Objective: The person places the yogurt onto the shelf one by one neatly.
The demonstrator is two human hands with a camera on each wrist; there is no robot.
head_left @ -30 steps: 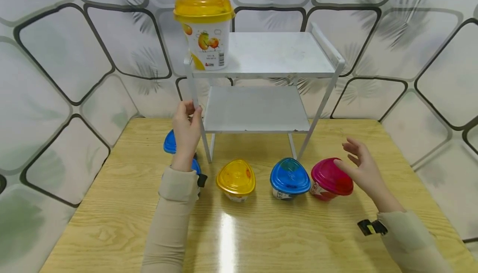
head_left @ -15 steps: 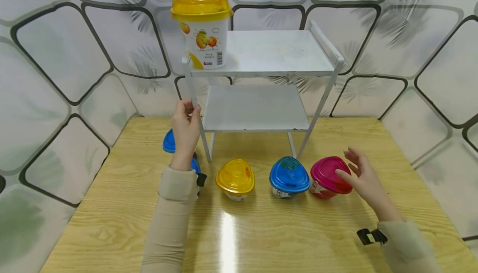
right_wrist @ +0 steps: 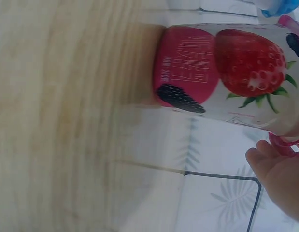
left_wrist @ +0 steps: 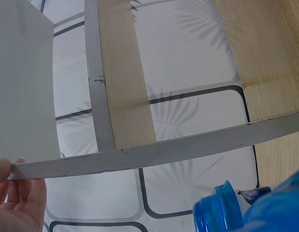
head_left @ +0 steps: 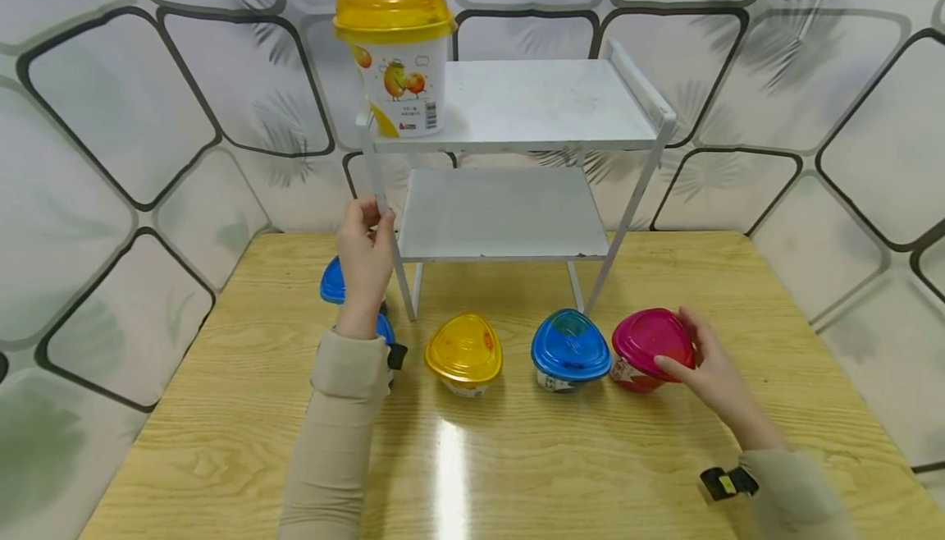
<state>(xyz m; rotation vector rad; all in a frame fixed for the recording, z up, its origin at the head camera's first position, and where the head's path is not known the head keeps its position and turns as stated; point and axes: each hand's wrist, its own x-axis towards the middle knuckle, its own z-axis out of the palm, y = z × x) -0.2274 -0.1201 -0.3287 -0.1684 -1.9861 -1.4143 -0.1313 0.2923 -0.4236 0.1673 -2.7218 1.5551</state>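
Observation:
My left hand (head_left: 363,257) pinches the left front leg (head_left: 391,236) of a white two-tier rack (head_left: 505,212), thumb in front; the left wrist view shows the fingers round the bar (left_wrist: 139,157). My right hand (head_left: 712,372) is at a cup with a pink lid (head_left: 653,343), thumb on the lid's near edge and fingers along its right side. In the right wrist view that cup (right_wrist: 221,72) has a strawberry print and stands on the table. To its left is a blue-lidded cup (head_left: 571,347), then a yellow-lidded cup (head_left: 463,351).
A large white bucket with a yellow lid (head_left: 399,56) stands on the rack's top shelf, at its left end. Two blue lids, one further back (head_left: 332,280), show partly behind my left arm. The wooden table (head_left: 546,474) meets patterned walls (head_left: 221,72) at the back and sides.
My right hand has lowered and moved in from above the pink-lidded cup to touch its lid. The left hand stays on the rack leg, and the cups have not moved.

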